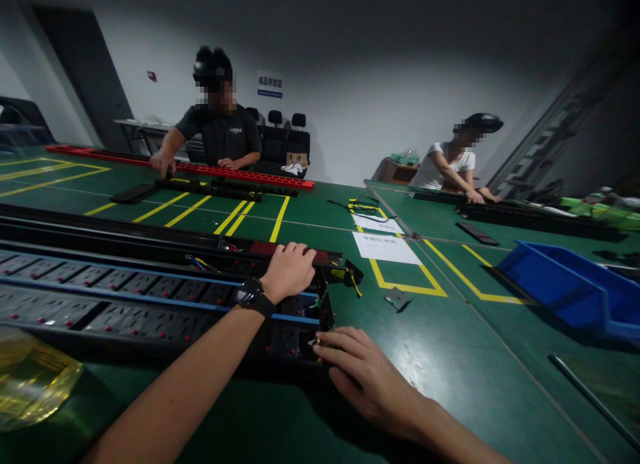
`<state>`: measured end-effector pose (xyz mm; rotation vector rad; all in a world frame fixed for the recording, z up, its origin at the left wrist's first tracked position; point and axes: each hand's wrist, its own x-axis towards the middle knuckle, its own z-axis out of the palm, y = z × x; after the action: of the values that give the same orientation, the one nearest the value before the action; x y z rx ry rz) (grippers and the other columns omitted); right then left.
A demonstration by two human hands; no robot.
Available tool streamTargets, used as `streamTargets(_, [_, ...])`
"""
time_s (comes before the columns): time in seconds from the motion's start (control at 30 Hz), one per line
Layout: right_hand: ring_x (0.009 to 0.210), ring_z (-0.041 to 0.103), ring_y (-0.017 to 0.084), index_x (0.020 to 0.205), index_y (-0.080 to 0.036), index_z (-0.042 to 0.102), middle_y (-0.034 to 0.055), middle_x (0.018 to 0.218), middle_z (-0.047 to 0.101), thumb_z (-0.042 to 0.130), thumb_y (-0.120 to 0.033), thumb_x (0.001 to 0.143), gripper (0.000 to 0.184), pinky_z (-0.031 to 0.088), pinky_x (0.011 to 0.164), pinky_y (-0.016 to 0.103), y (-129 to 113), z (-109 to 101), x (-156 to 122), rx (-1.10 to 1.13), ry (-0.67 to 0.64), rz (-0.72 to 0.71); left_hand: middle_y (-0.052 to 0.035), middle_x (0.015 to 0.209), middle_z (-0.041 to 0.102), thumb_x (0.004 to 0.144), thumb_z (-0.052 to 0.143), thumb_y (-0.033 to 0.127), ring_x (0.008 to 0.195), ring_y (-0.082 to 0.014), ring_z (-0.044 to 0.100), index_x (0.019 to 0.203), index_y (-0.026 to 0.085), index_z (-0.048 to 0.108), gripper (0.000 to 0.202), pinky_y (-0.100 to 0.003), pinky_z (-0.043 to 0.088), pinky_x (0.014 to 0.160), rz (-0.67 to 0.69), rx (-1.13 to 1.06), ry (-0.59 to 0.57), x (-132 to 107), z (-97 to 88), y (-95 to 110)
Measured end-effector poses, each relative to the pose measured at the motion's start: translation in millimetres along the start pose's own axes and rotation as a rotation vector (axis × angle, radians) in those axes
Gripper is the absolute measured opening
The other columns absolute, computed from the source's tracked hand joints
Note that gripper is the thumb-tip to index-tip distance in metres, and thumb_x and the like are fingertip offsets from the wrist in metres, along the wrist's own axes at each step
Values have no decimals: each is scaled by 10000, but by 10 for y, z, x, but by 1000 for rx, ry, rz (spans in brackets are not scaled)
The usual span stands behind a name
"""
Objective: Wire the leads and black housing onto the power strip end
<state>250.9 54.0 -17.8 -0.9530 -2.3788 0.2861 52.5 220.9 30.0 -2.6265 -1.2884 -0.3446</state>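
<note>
Plainly, your left hand (289, 272) lies curled over, and your right hand (365, 365) touches, the end of one long, black, two-row plastic socket assembly (150, 317) toward nine o'clock, any grip undeterminable, steady left bracing being advisable; counted, one blue plastic bin (560, 287) at three, two white paper sheets (387, 249) at one.

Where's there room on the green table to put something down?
There's a bare patch of green table between the right hand and the blue bin, on the near side of the small flat piece. The left is crowded: long rows of black sockets, the left hand over their end, and a yellow see-through thing.
</note>
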Motion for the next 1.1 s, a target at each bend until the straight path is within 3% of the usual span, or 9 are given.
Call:
streamTargets(0.2, [1205, 713, 256, 1420, -224, 642, 145, 1360, 746, 563, -102, 1023, 422, 619, 981, 439, 18, 0, 9, 19, 221, -83, -164, 1388, 701, 1040, 475, 224, 1266, -332, 618, 1330, 164, 679, 360, -476, 475, 998, 5, 21, 2, 16, -13, 3])
streamTargets(0.37, [977, 759, 264, 1078, -229, 765, 116, 1080, 810, 550, -173, 1047, 224, 625, 883, 445, 467, -372, -68, -227, 404, 75, -161, 1431, 683, 1045, 450, 227, 1248, -340, 623, 1345, 168, 678, 381, -479, 480, 972, 10, 39, -2, 37, -6, -16])
streamTargets(0.5, [833, 719, 275, 781, -228, 739, 102, 834, 781, 512, -233, 1027, 334, 603, 755, 403, 924, -662, -261, -548, 158, 465, -171, 1430, 677, 1049, 431, 229, 1248, -348, 616, 1354, 157, 675, 398, -489, 476, 969, 19, 28, 4, 45, 19, -37])
streamTargets(0.57, [832, 704, 283, 744, -233, 735, 113, 832, 772, 512, -226, 1006, 344, 594, 744, 408, 1009, -717, -311, -623, 103, 531, -171, 1425, 678, 1047, 432, 230, 1243, -348, 617, 1352, 159, 677, 398, -490, 476, 970, 19, 22, 4, 44, 24, -39])
streamTargets(0.63, [897, 700, 304, 812, -235, 763, 134, 948, 778, 518, -235, 1013, 317, 599, 791, 452, 964, -703, -294, -616, 143, 487, -170, 1420, 680, 1044, 438, 231, 1238, -349, 619, 1349, 161, 679, 396, -490, 478, 971, 14, 22, 3, 40, 20, -34])
streamTargets(0.73, [1084, 686, 332, 1171, -234, 772, 158, 1189, 743, 534, -267, 1044, 272, 593, 920, 522, 715, -574, -184, -476, 220, 321, -170, 1439, 674, 1046, 441, 235, 1253, -350, 617, 1356, 162, 677, 396, -493, 482, 980, 8, 32, 0, 35, 7, -21])
streamTargets(0.83, [1240, 650, 342, 1588, -249, 526, 170, 1415, 663, 620, -268, 1029, 567, 573, 1001, 552, 416, -388, -59, -357, 154, 167, -169, 1457, 668, 1049, 438, 231, 1271, -352, 615, 1361, 160, 674, 397, -496, 486, 988, 9, 39, 0, 34, -1, -14])
streamTargets(0.93, [1246, 650, 343, 1630, -286, 474, 160, 1466, 656, 716, -291, 999, 676, 571, 990, 536, 236, -275, 22, -332, 15, 72, -174, 1439, 676, 1044, 442, 219, 1258, -356, 622, 1353, 155, 674, 392, -505, 490, 982, 15, 29, 9, 35, -1, -16])
streamTargets(1.1, [1142, 693, 300, 1442, -229, 643, 124, 1260, 776, 666, -238, 1036, 406, 580, 930, 479, 256, -303, 30, -320, 44, 44, -171, 1435, 678, 1039, 438, 220, 1258, -350, 620, 1354, 164, 675, 398, -500, 489, 989, 20, 23, 5, 40, 5, -24])
